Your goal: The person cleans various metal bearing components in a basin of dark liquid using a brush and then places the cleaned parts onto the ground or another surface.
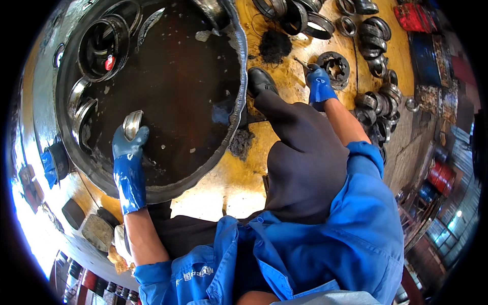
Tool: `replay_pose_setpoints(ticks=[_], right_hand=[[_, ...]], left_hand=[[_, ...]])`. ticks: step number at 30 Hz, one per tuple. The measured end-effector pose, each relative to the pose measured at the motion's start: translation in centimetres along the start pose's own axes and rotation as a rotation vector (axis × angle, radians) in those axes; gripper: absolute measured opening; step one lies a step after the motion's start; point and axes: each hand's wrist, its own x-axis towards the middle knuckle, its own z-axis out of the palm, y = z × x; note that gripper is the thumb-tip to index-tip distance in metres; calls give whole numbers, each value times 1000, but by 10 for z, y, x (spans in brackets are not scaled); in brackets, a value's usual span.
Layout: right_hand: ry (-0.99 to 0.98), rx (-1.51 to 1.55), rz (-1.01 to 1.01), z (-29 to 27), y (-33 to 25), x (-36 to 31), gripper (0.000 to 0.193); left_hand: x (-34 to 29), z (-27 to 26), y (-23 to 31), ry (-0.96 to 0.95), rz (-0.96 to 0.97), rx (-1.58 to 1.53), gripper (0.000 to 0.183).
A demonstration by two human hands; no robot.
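Note:
My left hand, in a blue rubber glove, is closed around a shiny curved metal ring piece. It holds this piece over the dark liquid in a large round basin. Off to the right, over the yellow floor, my right hand wears a matching glove. Its fingers are closed on a thin stick-like tool, whose kind I cannot make out. Just beside that hand lies a thick dark ring with a notched inner opening.
More metal rings rest in the basin's left side, one with a small red object. Several rings lie about the floor at the far right. A black fibrous clump sits near my shoe. Grey blocks stand left of the basin.

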Motion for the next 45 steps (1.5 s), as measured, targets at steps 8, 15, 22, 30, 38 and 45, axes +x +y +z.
replay_pose_setpoints(ticks=[8, 15, 22, 30, 38, 45], right_hand=[[-2, 343, 55, 12, 101, -113, 36], [-42, 852, 364, 49, 175, -175, 36], [-347, 969, 650, -12, 158, -207, 31], [-473, 561, 267, 38, 195, -236, 22], [-497, 146, 514, 77, 187, -207, 42], [-529, 363, 635, 26, 148, -217, 27]], left_hand=[[17, 0, -24, 6, 29, -1, 51], [16, 4, -25, -8, 69, -2, 54], [-10, 7, 5, -81, 96, -60, 54], [-33, 11, 15, -80, 45, -254, 56], [-14, 10, 13, -142, 57, -129, 54], [23, -20, -49, -26, 60, 56, 61]])
